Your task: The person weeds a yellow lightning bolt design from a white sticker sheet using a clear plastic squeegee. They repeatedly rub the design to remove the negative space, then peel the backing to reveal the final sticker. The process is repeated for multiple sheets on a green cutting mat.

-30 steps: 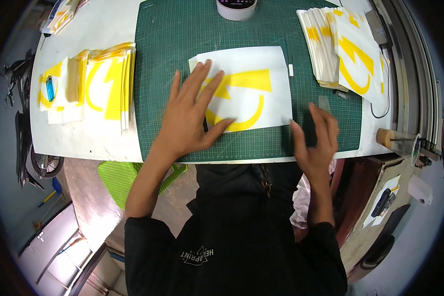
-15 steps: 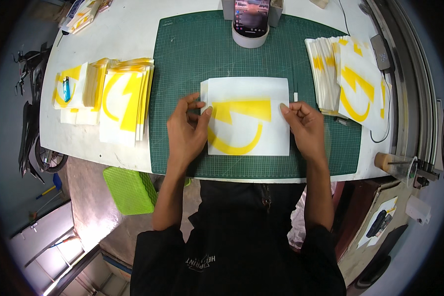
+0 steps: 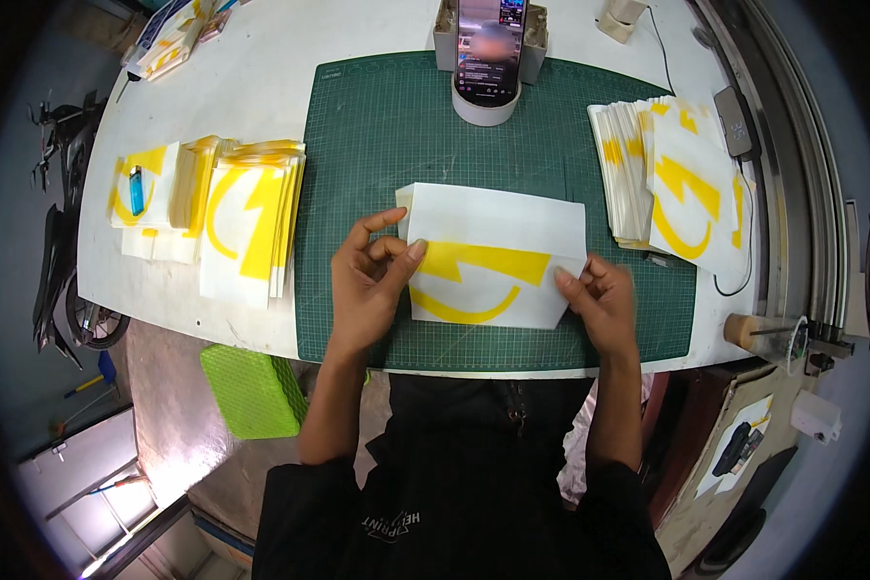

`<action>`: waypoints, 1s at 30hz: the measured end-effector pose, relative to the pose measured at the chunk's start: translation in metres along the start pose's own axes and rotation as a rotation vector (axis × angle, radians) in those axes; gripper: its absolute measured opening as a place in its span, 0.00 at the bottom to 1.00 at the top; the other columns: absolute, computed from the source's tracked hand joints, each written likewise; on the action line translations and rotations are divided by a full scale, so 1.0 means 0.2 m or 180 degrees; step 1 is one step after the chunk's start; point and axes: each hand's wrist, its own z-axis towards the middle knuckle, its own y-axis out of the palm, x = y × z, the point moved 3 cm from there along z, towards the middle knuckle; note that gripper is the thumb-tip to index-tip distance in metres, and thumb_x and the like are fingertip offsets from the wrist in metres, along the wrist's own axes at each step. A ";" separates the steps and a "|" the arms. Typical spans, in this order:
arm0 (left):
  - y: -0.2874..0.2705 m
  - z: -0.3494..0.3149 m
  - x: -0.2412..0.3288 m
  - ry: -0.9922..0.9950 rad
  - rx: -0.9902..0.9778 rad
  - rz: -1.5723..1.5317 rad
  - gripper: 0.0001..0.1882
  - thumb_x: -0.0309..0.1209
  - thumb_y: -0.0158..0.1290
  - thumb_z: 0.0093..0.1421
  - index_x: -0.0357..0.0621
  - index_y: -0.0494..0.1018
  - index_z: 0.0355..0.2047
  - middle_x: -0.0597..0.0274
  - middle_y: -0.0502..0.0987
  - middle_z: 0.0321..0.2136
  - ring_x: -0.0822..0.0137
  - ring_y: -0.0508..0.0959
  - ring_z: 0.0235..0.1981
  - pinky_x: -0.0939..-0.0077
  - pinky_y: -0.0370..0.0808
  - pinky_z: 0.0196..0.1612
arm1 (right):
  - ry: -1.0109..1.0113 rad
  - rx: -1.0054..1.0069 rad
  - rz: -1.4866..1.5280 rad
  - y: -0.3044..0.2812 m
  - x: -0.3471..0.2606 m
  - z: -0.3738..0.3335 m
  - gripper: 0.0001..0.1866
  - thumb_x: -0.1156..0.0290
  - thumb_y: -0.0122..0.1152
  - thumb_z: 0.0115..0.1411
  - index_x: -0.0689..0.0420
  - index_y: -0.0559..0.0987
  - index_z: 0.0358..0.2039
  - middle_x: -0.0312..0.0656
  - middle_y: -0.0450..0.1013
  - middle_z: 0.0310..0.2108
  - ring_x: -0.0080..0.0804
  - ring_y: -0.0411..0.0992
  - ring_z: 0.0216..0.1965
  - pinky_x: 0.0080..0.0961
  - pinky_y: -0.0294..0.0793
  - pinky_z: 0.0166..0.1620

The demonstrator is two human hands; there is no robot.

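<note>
A white sheet of paper [image 3: 483,285] with a yellow spray-edged print is held between my two hands, above the near part of the green cutting mat [image 3: 377,126]. My left hand [image 3: 372,285] pinches its left edge, the thumb on the front and the fingers behind; a folded or second layer shows at that edge. My right hand [image 3: 604,307] grips the right edge low down, its thumb on the face. The sheet bends, and its right side is tilted. Whether it is one sheet or several layers I cannot tell.
Stacks of similar yellow-printed paper [image 3: 251,217] lie at the left, a blue lighter [image 3: 136,190] on one. Another stack [image 3: 681,184] leans at the right. A phone [image 3: 491,58] stands in a round white holder at the back. A plastic cup [image 3: 768,336] sits by the right edge.
The sheet, flat and square before, now bends and slants down toward its right side. My right hand has shifted lower along its edge. The whole view has also tilted slightly, so the table appears lower.
</note>
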 end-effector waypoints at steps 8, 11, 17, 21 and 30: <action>-0.01 -0.05 -0.06 -0.0068 -0.0863 -0.0298 0.37 0.17 0.63 0.64 0.37 0.58 0.70 0.55 0.86 0.41 0.72 0.83 0.45 0.76 0.78 0.50 | 0.0479 -0.0039 0.0530 -0.09 0.14 -0.02 0.13 0.67 0.71 0.68 0.56 0.79 0.27 0.25 0.70 0.18 0.08 0.60 0.18 0.14 0.55 0.24; 0.02 -0.05 -0.07 -0.0201 -0.0968 -0.0368 0.43 0.16 0.60 0.65 0.37 0.48 0.74 0.45 0.83 0.50 0.63 0.83 0.52 0.68 0.79 0.55 | 0.0250 -0.0302 0.0787 -0.11 0.12 -0.01 0.14 0.66 0.75 0.63 0.60 0.81 0.41 0.32 0.78 0.29 0.17 0.73 0.29 0.18 0.70 0.36; 0.05 0.06 -0.17 -0.0223 -0.0273 -0.0561 0.40 0.18 0.56 0.69 0.37 0.47 0.75 0.46 0.82 0.51 0.66 0.84 0.49 0.75 0.81 0.51 | -0.0799 -0.0622 0.0313 -0.03 0.10 -0.08 0.55 0.73 0.83 0.52 0.63 0.58 0.75 0.49 0.79 0.56 0.33 0.77 0.57 0.33 0.71 0.64; 0.03 0.05 -0.19 0.0294 -0.0535 -0.0883 0.49 0.24 0.64 0.65 0.38 0.44 0.77 0.46 0.78 0.56 0.63 0.82 0.52 0.68 0.81 0.53 | -0.0633 0.0077 -0.0134 0.06 0.09 -0.05 0.53 0.76 0.82 0.54 0.61 0.58 0.75 0.51 0.80 0.56 0.33 0.78 0.55 0.31 0.75 0.59; 0.05 -0.05 -0.19 0.1325 -0.0337 0.1815 0.31 0.26 0.73 0.53 0.53 0.79 0.59 0.38 0.62 0.69 0.43 0.73 0.64 0.56 0.76 0.61 | -0.1933 0.0625 -0.2701 0.12 0.03 0.01 0.22 0.76 0.79 0.52 0.53 0.88 0.49 0.51 0.72 0.62 0.40 0.76 0.49 0.37 0.75 0.49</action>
